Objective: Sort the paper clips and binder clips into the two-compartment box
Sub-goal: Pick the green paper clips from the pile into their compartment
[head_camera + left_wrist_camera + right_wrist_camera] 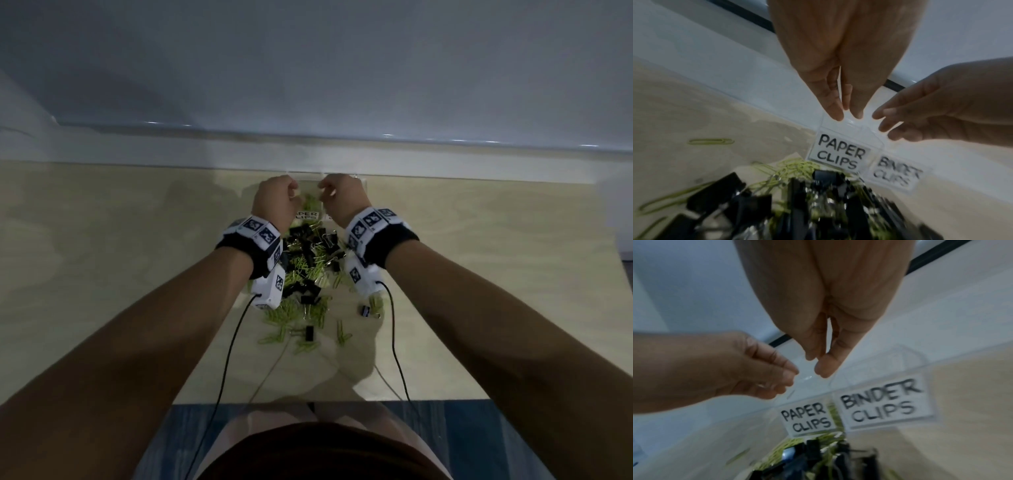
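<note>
The near edge of a pale wooden table (102, 274) is seen at the bottom of the head view, with two black cables draped over it and bare tabletop to either side. Just beyond that edge, green paper clips (310, 310) are scattered loosely, thickening into a mixed heap with black binder clips (308, 255) at the table's middle. One stray paper clip (711, 141) is seen lying apart to the left of the heap. Wide bare wood is left on both flanks of the pile.

Past the heap, touching its far side, a clear two-compartment box (871, 129) is set close to the table's far edge, where a pale wall ledge begins. Labels reading PAPER CLIPS (840, 153) on the left and BINDER CLIPS (882, 404) on the right are fixed to its front.

Above the box, the left hand (274, 198) and right hand (340, 197) are held side by side, apart, fingers pointing down and drawn together at their tips. Whether anything is pinched in either hand cannot be told
</note>
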A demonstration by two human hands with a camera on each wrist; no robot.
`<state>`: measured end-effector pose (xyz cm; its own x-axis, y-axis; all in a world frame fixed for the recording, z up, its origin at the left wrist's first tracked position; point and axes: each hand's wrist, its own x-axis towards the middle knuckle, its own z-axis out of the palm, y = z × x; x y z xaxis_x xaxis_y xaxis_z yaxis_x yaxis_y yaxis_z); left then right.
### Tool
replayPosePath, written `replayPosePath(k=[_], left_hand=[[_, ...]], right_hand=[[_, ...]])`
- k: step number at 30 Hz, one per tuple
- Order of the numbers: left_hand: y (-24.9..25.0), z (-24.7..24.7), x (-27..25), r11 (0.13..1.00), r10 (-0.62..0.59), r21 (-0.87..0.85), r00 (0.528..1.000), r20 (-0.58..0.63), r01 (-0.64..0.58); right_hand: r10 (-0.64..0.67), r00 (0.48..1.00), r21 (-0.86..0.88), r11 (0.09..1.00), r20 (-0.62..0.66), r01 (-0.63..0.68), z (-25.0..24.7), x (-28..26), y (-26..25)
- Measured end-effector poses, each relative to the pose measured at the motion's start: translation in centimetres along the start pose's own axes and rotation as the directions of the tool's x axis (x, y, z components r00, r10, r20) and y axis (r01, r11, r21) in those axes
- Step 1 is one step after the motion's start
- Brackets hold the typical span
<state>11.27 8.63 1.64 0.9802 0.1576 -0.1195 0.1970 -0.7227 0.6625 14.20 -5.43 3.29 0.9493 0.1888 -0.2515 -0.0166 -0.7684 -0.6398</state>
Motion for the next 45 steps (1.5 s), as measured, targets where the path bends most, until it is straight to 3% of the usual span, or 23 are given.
replayPosePath(k=[2, 4, 8, 11, 14, 16, 19, 22, 24, 27, 29, 30, 33, 36, 40, 42, 45], left_hand=[[0.3, 0.5, -2.1, 0.993, 0.109, 0.040, 0.993, 0.054, -0.111], [0.7, 1.8, -4.8, 0.979, 0.182, 0.058, 0.963, 0.200, -0.197], [1.5, 6.2, -9.3, 0.942, 0.248, 0.067, 0.815, 0.524, -0.330], [2.9, 8.9, -11.2, 0.849, 0.368, 0.101, 0.719, 0.589, -0.518], [3.5, 10.0, -12.1, 0.734, 0.385, 0.234, 0.673, 0.631, -0.638], [2.9, 10.2, -12.2, 0.676, 0.395, 0.279, 0.655, 0.644, -0.682], [1.4, 9.8, -12.2, 0.679, 0.400, 0.280, 0.661, 0.635, -0.679], [0.3, 8.8, -12.2, 0.695, 0.441, 0.248, 0.673, 0.593, -0.675], [0.0, 8.2, -12.4, 0.762, 0.438, 0.213, 0.728, 0.527, -0.612], [-0.3, 8.0, -12.7, 0.897, 0.315, 0.160, 0.852, 0.419, -0.411], [-0.2, 8.3, -12.5, 0.934, 0.181, 0.210, 0.890, 0.419, -0.289], [-0.1, 8.6, -12.4, 0.938, 0.134, 0.238, 0.896, 0.422, -0.253], [0.5, 9.2, -11.9, 0.932, 0.119, 0.261, 0.894, 0.431, -0.250], [0.9, 9.4, -11.6, 0.930, 0.163, 0.222, 0.872, 0.461, -0.291], [1.0, 9.2, -11.4, 0.920, 0.201, 0.206, 0.854, 0.480, -0.333], [0.9, 9.1, -11.5, 0.881, 0.246, 0.244, 0.832, 0.497, -0.406], [1.2, 8.9, -11.8, 0.752, 0.328, 0.347, 0.774, 0.541, -0.561]], right_hand=[[-0.016, 1.000, 0.013, 1.000, -0.005, 0.016, -1.7, -1.7, 2.7], [0.010, 0.999, -0.071, 0.997, 0.039, -0.007, -3.2, -3.8, 6.1], [0.110, 0.990, -0.240, 0.967, 0.085, -0.087, -4.2, -8.3, 12.5], [0.083, 0.992, -0.323, 0.945, 0.091, -0.049, -3.0, -10.8, 15.2], [-0.033, 0.995, -0.423, 0.904, 0.089, 0.068, -1.1, -12.8, 15.7], [-0.100, 0.994, -0.376, 0.920, 0.044, 0.109, 0.1, -14.3, 15.7], [-0.090, 0.996, -0.280, 0.956, 0.003, 0.087, 1.5, -16.0, 14.7], [-0.174, 0.982, -0.215, 0.959, 0.070, 0.185, 1.6, -17.1, 13.9], [-0.191, 0.981, -0.174, 0.965, 0.042, 0.195, 1.2, -17.5, 14.2], [-0.116, 0.993, -0.166, 0.980, -0.010, 0.112, 0.7, -17.1, 15.8], [-0.023, 0.999, -0.208, 0.978, 0.049, 0.033, 0.3, -16.5, 15.5], [-0.033, 0.995, -0.221, 0.974, 0.092, 0.053, 0.0, -16.3, 14.8], [-0.077, 0.973, -0.242, 0.961, 0.219, 0.131, -0.2, -15.9, 12.3], [-0.063, 0.978, -0.197, 0.975, 0.200, 0.103, 0.5, -14.7, 11.9], [-0.060, 0.962, -0.221, 0.968, 0.267, 0.121, 1.4, -13.7, 11.9], [-0.068, 0.957, -0.237, 0.962, 0.282, 0.138, 1.4, -13.4, 11.8], [-0.089, 0.946, -0.244, 0.955, 0.313, 0.170, 1.5, -13.2, 11.7]])
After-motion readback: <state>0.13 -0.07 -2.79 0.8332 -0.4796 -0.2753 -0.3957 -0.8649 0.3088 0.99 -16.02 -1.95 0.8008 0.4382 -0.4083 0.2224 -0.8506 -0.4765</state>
